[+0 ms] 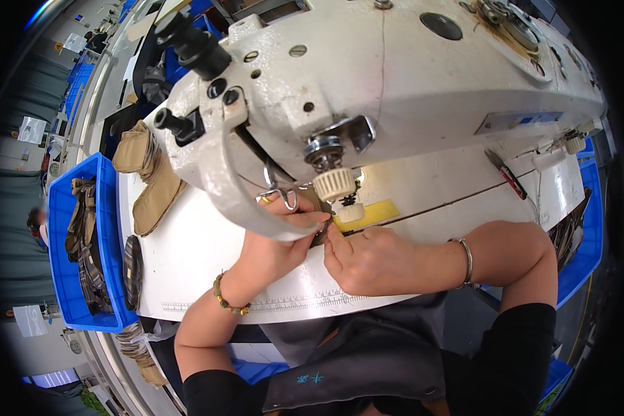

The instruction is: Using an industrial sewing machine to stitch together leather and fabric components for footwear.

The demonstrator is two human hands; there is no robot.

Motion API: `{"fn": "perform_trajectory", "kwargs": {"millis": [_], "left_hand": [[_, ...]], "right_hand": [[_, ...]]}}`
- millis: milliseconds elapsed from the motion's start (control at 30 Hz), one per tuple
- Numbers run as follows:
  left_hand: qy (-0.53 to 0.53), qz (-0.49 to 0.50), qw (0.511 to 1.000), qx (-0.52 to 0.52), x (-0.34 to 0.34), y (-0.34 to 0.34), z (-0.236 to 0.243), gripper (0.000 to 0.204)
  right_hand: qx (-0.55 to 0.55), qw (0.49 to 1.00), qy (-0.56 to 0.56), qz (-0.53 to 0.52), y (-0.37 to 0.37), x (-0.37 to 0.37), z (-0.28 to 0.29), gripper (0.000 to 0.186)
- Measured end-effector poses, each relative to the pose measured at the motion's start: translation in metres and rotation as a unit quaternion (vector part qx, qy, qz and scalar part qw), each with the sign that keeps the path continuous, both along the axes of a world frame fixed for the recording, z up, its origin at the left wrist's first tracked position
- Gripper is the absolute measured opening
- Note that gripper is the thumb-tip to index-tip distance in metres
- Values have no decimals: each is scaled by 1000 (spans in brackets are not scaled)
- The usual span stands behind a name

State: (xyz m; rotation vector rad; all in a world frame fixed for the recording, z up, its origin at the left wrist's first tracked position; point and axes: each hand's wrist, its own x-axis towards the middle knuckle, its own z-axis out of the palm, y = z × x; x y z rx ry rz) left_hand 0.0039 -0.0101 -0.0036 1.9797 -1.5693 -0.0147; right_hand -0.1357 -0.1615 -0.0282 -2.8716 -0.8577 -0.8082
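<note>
A white industrial sewing machine (pixel 409 76) fills the upper middle. Under its head, by the needle area, lies a small dark brown piece of fabric (pixel 318 240). My left hand (pixel 274 253), with a beaded bracelet (pixel 223 299) at its wrist, is partly hidden behind the machine's curved white arm (pixel 222 187). Its fingers are closed on the fabric's edge. From the right my right hand (pixel 378 260) meets it, thumb and forefinger pinched on the same fabric close to the left fingertips. The needle and most of the fabric are hidden by the machine head and my fingers.
Tan fabric pieces (pixel 159 194) lie on the white table (pixel 187 263) at left. Blue bins (pixel 61 270) with cut fabric stand on both sides. Red-and-black snips (pixel 507 175) rest at the far right. A yellow strip (pixel 378 213) is beside the needle area. A ruler (pixel 305 301) runs along the front edge.
</note>
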Motion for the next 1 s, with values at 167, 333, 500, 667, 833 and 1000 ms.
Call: {"fn": "perform_trajectory", "kwargs": {"millis": [167, 333, 500, 667, 833, 1000], "left_hand": [[31, 24, 999, -2, 1, -2, -2, 20], [-1, 35, 998, -49, 16, -6, -11, 8], [-81, 46, 996, -17, 19, -3, -7, 8], [-168, 56, 984, 9, -1, 4, 16, 18], [-275, 79, 953, 100, -9, 11, 19, 31], [-291, 92, 950, 69, -9, 11, 13, 32]], "right_hand": [[2, 999, -45, -24, 1, 7, -7, 17], [36, 998, -12, -40, -3, 17, -8, 11], [60, 997, 9, -58, -4, 21, -8, 13], [71, 996, 4, -58, -6, 21, -4, 11], [83, 995, -4, -52, -6, 21, -10, 10], [88, 995, 0, -55, -6, 21, -11, 10]]}}
